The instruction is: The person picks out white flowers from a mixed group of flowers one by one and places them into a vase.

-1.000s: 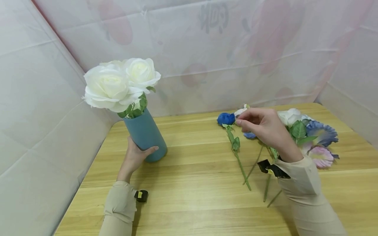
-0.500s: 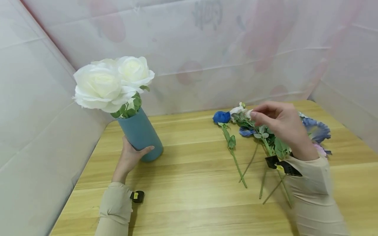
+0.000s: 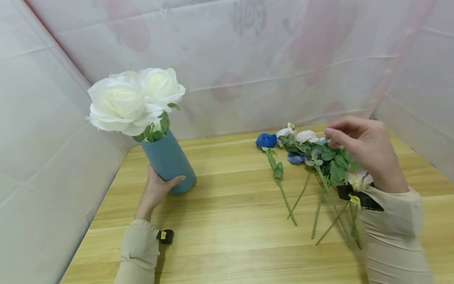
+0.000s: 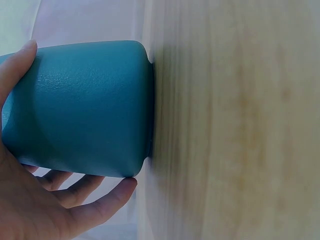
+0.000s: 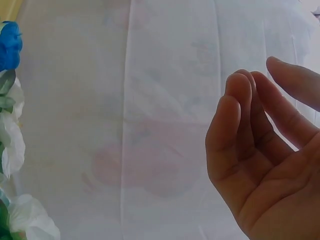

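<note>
On the left of the head view, a blue-green vase (image 3: 170,161) holds large white roses (image 3: 120,102) with green leaves under them. My left hand (image 3: 156,193) grips the lower part of the vase, thumb across the near side. The left wrist view has the vase's base (image 4: 142,110) at the wooden table, with fingers and thumb on opposite sides of it. Over the flower pile on the right is my right hand (image 3: 372,152), its fingers loosely bent and nothing between them. Beneath it lie white flowers (image 3: 306,136) and green leaves (image 3: 328,156), partly hidden by the hand and sleeve.
A single blue rose (image 3: 266,141) lies at the pile's left edge, its stem (image 3: 285,197) pointing toward me. Several other stems (image 3: 333,205) cross on the wooden table (image 3: 230,228). A printed cloth (image 3: 220,59) walls off the back and sides.
My right hand has moved to the right across the pile, uncovering white flowers and leaves. The left hand keeps its grip on the vase; the head view has shifted slightly.
</note>
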`<state>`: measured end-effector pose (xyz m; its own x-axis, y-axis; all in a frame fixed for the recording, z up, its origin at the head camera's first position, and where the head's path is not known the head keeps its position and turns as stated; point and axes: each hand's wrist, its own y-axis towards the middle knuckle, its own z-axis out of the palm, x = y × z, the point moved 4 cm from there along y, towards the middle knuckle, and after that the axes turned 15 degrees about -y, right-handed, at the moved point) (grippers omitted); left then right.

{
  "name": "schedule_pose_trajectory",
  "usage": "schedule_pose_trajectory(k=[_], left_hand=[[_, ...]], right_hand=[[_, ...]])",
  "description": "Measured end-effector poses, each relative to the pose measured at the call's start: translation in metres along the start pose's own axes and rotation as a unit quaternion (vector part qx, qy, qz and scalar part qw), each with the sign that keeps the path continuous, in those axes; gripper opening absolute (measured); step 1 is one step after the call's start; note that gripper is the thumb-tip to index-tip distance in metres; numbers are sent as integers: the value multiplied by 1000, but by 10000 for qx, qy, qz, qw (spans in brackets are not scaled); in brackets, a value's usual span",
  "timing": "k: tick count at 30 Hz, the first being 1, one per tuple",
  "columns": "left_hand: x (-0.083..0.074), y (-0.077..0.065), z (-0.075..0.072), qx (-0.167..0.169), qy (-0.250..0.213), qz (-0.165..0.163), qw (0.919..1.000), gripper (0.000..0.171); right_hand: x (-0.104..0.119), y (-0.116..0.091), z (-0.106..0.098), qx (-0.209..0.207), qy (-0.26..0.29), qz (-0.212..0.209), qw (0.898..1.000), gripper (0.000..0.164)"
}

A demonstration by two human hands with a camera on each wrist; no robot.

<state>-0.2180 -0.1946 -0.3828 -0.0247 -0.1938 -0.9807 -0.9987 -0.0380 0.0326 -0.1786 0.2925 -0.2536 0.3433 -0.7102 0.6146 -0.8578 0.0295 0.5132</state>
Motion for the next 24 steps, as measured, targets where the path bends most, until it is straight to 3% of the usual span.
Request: schedule_pose_trajectory(k=[14,24], left_hand=[[-1,0,-2,-23,32,42,10000,112],[0,-1,0,-18,-5,23,10000,112]], right_hand=[[-9,3,4,86,-300,51,9995,11],[-22,9,19,716,-579,138,9957,23]])
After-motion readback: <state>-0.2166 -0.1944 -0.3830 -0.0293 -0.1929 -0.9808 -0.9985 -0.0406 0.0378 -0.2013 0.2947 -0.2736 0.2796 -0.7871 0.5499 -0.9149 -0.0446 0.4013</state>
